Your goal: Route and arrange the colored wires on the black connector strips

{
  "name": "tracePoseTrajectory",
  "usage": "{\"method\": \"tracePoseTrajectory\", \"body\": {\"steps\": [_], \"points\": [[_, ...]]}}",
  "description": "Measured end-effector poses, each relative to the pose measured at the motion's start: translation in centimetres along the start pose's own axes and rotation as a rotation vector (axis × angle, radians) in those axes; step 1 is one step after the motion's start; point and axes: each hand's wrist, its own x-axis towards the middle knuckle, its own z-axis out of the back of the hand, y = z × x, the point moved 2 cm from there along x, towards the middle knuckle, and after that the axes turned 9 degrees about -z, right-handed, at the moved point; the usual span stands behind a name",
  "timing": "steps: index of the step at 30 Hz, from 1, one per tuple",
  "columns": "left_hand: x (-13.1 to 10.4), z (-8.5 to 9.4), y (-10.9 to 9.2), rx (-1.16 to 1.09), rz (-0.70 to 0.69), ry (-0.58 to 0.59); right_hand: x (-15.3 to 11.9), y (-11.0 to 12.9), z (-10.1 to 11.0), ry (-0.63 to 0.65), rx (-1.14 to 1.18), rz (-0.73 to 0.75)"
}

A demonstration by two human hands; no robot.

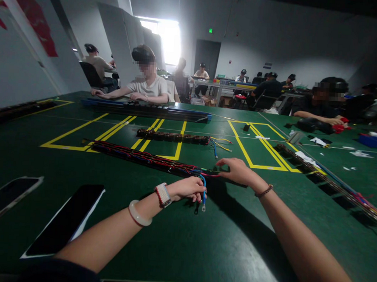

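"Where is the long wired bar (142, 157) lying?"
"It is lying aslant on the green desk (156, 249), its right end reaching the person's hands."
"What is the left hand (184, 187) doing?"
"Its fingers are curling at the blue cable (203, 197), whose ring terminal (204, 208) is pointing toward the person. Whether that grip is pinching the cable, one cannot tell."
"And the right hand (237, 171)?"
"Its thumb and forefinger are arching apart at the bar's end, near a red wire (210, 174); one cannot tell whether its grip is pinching the wire."
"What is lying farther out?"
"A shorter wired bar (172, 136) is lying just beyond, and a dark-screened phone (67, 218) is resting at the left. Across, a co-worker (150, 85) is sitting."
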Motion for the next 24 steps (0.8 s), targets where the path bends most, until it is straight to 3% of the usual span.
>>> {"method": "tracePoseTrajectory", "body": {"steps": [4, 11, 18, 24], "points": [[0.0, -0.5, 0.2, -0.290, -0.005, 0.031, 0.2, 0.0, -1.5, 0.126, -0.159, 0.028], [0.3, -1.2, 0.4, -0.608, 0.045, 0.067, 0.6, 0.0, -2.5, 0.133, -0.230, 0.010], [0.6, -1.7, 1.4, -0.629, -0.027, 0.026, -0.4, 1.6, -1.8, 0.208, -0.121, 0.092], [0.6, -2.6, 1.3, -0.623, -0.014, -0.093, -1.5, 3.5, -1.8, 0.246, -0.019, 0.160]]}}
